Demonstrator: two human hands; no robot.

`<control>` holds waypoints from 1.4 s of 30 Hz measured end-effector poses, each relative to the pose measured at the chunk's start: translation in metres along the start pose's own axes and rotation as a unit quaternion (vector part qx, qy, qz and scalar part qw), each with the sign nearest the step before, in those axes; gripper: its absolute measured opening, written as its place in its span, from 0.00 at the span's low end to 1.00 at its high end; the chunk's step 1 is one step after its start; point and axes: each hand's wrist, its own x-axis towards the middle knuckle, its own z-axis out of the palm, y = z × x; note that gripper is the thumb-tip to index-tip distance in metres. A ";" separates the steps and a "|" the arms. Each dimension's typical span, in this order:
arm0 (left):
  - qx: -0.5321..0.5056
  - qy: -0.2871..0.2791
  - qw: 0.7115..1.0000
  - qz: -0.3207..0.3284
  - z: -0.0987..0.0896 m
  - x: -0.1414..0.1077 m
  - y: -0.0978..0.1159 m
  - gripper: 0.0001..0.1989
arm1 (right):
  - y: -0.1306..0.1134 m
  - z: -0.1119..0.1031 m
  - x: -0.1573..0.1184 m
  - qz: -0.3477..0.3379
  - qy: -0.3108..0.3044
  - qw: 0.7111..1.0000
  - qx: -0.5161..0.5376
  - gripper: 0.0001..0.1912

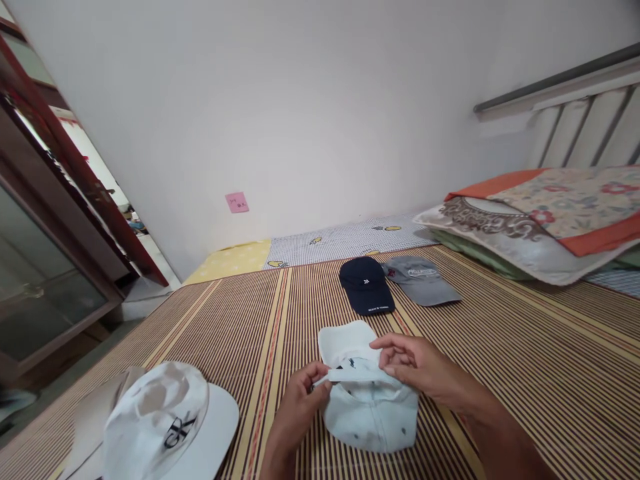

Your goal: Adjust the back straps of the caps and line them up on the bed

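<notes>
Left grip (303, 397): thumb and fingers closed on the left end of the pale cap's back strap (357, 376).
Right grip (420, 365): fingers partly curled, at the right side of the cap's opening; whether they pinch the fabric cannot be told.
Pale cap (370, 423), one: between the two hands, low in the view and right of centre, on or just above the striped mat; brim toward the wall, inside partly visible, small dark eyelets in the crown.
Navy cap (367, 285), one: beyond the pale cap, crown up, small white emblem on the front, light lettering at the brim's edge.
Grey cap (427, 281), one: immediately right of the navy cap, light lettering on the front.
White cap (155, 413), one: lower left, black letter emblem, brim to the right; a beige item (97, 413) lies partly beneath it.
Striped mat (250, 313): brown and tan, beneath the caps.
Checked cloth (325, 248) and yellow cloth (230, 259): along the mat's far edge.
Pillow (493, 230): at right, pale with brown ornament, partly under a floral cloth (590, 200) with orange borders.
Pink note (237, 203): on the white wall (310, 107).
Radiator (590, 130): upper right.
</notes>
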 end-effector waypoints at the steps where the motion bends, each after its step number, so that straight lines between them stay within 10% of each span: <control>1: -0.004 0.004 1.000 0.003 0.000 0.000 0.000 0.18 | 0.004 -0.001 0.001 0.002 0.014 1.000 -0.021 0.19; 15: 0.057 0.040 0.997 0.017 0.000 0.005 -0.002 0.18 | 0.006 -0.008 -0.003 0.031 -0.030 0.988 -0.146 0.09; 23: 0.099 0.059 0.992 0.041 -0.013 0.003 -0.002 0.14 | 0.009 -0.020 -0.002 -0.006 0.083 0.977 -0.195 0.12; 30: 0.087 0.005 0.995 0.043 -0.014 -0.002 0.005 0.15 | 0.038 -0.012 0.007 0.115 0.071 0.962 -0.236 0.06; 35: 0.077 0.142 0.987 -0.022 -0.014 0.011 -0.010 0.17 | 0.043 -0.001 0.017 0.117 0.092 0.955 -0.255 0.09; 42: 0.126 0.140 0.979 -0.085 -0.018 0.017 -0.028 0.20 | 0.045 0.006 0.023 0.106 0.110 0.953 -0.262 0.07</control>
